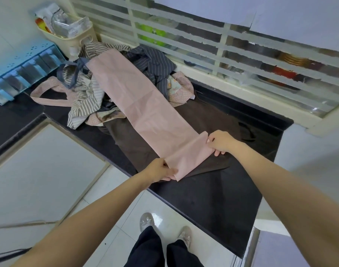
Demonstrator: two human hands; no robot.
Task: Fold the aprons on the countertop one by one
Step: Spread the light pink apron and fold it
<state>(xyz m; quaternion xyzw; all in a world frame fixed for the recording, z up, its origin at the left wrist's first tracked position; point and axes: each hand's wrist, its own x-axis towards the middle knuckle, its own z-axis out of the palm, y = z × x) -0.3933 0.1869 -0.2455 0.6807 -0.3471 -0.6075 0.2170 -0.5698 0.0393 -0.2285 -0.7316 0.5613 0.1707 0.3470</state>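
As both hands (189, 155) pinch, pink apron (137, 105) lifted, no writing legible

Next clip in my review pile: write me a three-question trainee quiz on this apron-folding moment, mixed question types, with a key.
1. True or false: the pink apron lies as a long narrow strip across the black countertop.
2. Multiple choice: the left hand and right hand both pinch A) a striped apron, B) the near end of the pink apron, C) the beige basket.
3. Fill in: directly under the pink apron's near end lies a ___ cloth.

Key: 1 true; 2 B; 3 brown. The unfolded pile sits at the far end, beside the basket.
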